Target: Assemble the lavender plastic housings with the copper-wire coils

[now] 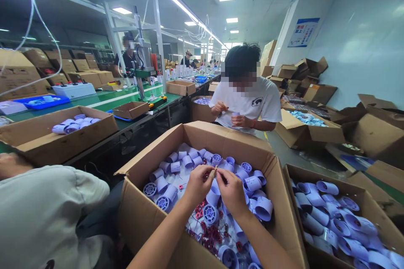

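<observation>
Over a large cardboard box (151, 218), my left hand (199, 183) and my right hand (232, 190) meet, fingertips almost touching. Both are closed in a pinch on something small between them, too small and covered to name. Below them lie many lilac plastic cylinders, such as an open-ended one (264, 208) at the right and one with a slotted round end (210, 214) beneath my hands. Small red parts with thin wires (211, 237) are heaped among the cylinders, nearer to me.
Another box of lilac cylinders (336, 218) stands at my right. Across from me a person in a white shirt (249, 103) holds a cylinder. A person's grey sleeve (50, 214) is close on my left. A green conveyor bench (107, 97) with a press (143, 61) runs along the left.
</observation>
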The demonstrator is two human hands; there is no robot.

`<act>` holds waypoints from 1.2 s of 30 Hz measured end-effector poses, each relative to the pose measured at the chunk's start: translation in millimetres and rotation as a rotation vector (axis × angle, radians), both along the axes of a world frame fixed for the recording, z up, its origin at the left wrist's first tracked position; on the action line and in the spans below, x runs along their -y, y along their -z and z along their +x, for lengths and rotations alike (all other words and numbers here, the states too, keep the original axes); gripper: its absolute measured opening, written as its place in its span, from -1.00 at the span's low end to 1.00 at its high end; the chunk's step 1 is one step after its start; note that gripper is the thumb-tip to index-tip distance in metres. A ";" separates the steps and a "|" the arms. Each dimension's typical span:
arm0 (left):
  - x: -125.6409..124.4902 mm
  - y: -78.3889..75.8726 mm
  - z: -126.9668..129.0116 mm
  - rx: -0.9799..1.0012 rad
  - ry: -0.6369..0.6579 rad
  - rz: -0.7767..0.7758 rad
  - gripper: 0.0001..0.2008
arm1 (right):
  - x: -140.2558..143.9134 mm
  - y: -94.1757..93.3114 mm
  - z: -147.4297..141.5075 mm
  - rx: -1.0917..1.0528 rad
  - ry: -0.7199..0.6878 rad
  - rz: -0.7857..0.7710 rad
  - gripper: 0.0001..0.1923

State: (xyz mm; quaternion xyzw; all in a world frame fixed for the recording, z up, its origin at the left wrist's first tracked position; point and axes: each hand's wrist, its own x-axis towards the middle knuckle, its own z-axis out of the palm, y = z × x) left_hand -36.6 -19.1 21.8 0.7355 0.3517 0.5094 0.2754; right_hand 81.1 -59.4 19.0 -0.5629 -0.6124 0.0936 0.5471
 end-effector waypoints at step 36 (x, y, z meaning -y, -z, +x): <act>-2.9 -5.1 -4.3 -0.120 -0.013 0.008 -0.86 | -1.8 -7.9 5.0 -0.240 -0.012 -0.193 -0.77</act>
